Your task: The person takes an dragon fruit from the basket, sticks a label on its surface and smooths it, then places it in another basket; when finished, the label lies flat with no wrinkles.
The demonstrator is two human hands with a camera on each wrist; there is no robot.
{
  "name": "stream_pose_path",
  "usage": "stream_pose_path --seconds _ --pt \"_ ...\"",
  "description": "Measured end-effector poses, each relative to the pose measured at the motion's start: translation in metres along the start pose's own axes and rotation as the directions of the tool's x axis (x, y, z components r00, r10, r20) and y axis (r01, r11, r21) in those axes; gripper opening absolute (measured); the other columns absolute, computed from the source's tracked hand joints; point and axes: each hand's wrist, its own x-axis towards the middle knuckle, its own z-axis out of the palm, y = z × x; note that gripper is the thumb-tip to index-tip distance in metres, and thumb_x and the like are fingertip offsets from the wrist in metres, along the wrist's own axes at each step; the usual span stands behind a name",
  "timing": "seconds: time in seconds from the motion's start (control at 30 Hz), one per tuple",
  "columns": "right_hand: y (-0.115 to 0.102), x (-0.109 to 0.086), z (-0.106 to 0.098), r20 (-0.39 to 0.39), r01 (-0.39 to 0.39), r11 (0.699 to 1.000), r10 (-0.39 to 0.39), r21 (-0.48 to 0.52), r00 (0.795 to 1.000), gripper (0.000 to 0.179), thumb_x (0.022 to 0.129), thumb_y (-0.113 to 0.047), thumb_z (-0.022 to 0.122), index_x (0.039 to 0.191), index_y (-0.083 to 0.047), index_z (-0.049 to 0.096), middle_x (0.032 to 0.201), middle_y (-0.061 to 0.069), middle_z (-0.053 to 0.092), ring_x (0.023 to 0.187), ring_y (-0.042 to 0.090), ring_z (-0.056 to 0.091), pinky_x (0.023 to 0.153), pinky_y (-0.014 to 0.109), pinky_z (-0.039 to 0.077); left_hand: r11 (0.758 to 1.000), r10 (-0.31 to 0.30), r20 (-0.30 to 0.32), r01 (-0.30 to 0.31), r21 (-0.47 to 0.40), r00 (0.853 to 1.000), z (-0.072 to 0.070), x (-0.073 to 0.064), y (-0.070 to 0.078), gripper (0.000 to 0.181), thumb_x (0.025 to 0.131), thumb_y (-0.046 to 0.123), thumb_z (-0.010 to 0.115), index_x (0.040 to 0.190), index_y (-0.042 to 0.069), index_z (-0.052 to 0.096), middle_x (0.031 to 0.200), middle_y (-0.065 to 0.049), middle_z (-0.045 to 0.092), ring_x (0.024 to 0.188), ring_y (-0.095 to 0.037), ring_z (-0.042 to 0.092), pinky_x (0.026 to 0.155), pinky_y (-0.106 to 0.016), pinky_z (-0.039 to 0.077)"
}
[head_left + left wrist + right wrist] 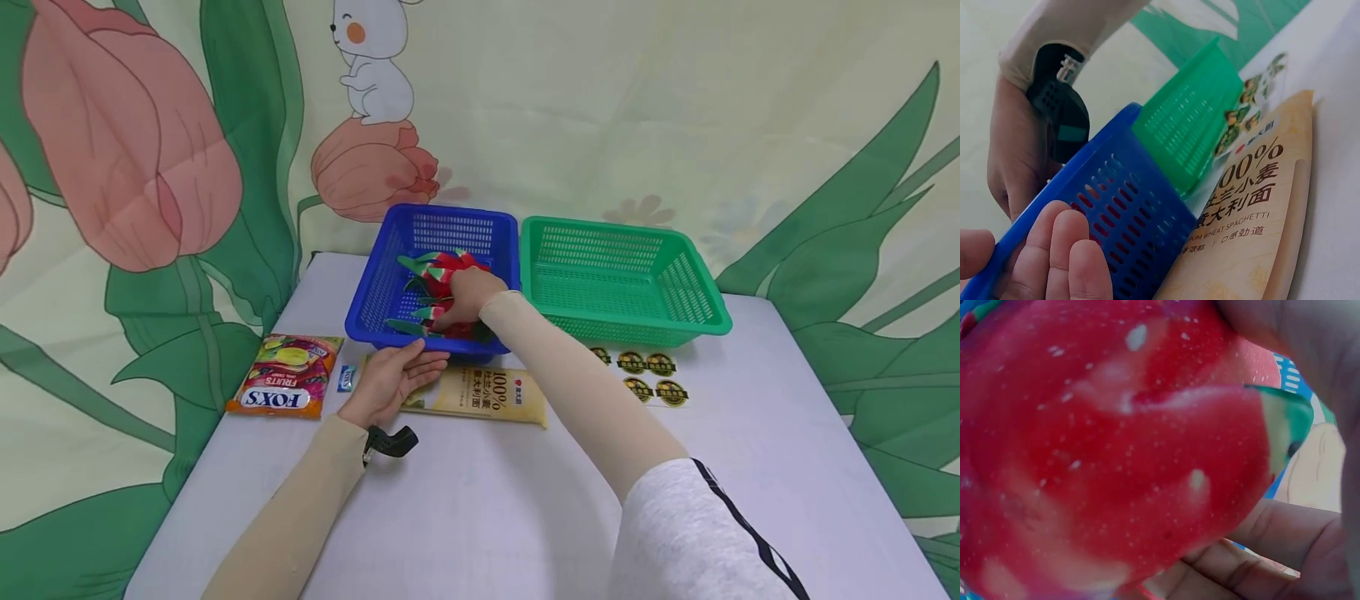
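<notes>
In the head view a blue basket (pixel 360 310) holds red dragon fruits with green-tipped scales, one dragon fruit (pixel 444 265) behind and another at the front. My right hand (pixel 471 298) reaches inside and grips a dragon fruit (pixel 1104 456), which fills much of the right wrist view, thumb side above and fingers curled underneath. My left hand (pixel 392 379) is at the basket's front rim. From the left wrist, its thumb (pixel 974 251) shows on the inner side of that rim and its fingers (pixel 1069 250) along the slotted outer wall.
A green basket (pixel 592 287) stands right of the blue one. In front lie a yellow spaghetti pack (pixel 480 393), a small blue packet (pixel 346 378) and a sheet of round black-and-gold stickers (pixel 639 389). A Fox's candy bag (pixel 287 375) is at the left. A printed curtain hangs behind.
</notes>
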Motion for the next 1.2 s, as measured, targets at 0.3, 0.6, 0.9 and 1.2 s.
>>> stream_pose_path --seconds 0.3,0.6,0.9,1.2 --pt "0.004 0.003 0.000 -0.036 -0.004 1.000 0.005 0.028 0.999 0.049 0.076 -0.062 0.085 0.073 -0.018 0.064 0.065 -0.006 0.060 0.067 0.015 0.056 0.058 0.027 0.048 1.000 0.003 0.001 -0.003 0.026 1.000 0.000 0.000 0.000 0.049 0.113 0.030 0.044 0.144 -0.008 0.049 0.132 -0.014 0.072 0.103 -0.011 0.075 0.098 -0.026 0.059" --pt "0.007 -0.015 -0.024 -0.157 0.097 0.990 -0.080 0.103 0.984 0.042 0.078 -0.054 0.086 0.078 -0.014 0.070 0.068 -0.004 0.062 0.065 0.014 0.052 0.058 0.026 0.042 1.000 -0.002 -0.011 0.003 0.025 1.000 -0.002 0.001 0.000 0.049 0.112 0.030 0.044 0.144 -0.007 0.049 0.134 -0.016 0.071 0.113 -0.019 0.074 0.098 -0.027 0.059" --pt "0.031 -0.046 -0.045 -0.270 0.159 0.959 -0.093 0.235 0.958 0.061 0.078 -0.045 0.089 0.123 -0.006 0.075 0.097 0.006 0.079 0.084 0.019 0.063 0.067 0.028 0.053 0.999 -0.003 0.005 0.003 0.043 1.000 0.000 0.003 -0.001 0.049 0.113 0.029 0.042 0.145 -0.008 0.048 0.126 -0.009 0.075 0.105 -0.011 0.075 0.098 -0.027 0.058" --pt "0.047 -0.092 -0.056 -0.345 0.152 0.964 -0.069 0.219 0.936 0.056 0.077 -0.045 0.088 0.115 -0.006 0.076 0.106 0.009 0.071 0.103 0.022 0.056 0.074 0.035 0.055 0.999 0.003 0.005 -0.003 0.041 1.000 -0.003 0.000 0.003 0.051 0.113 0.029 0.042 0.147 -0.009 0.044 0.123 -0.006 0.077 0.102 -0.009 0.075 0.097 -0.025 0.058"
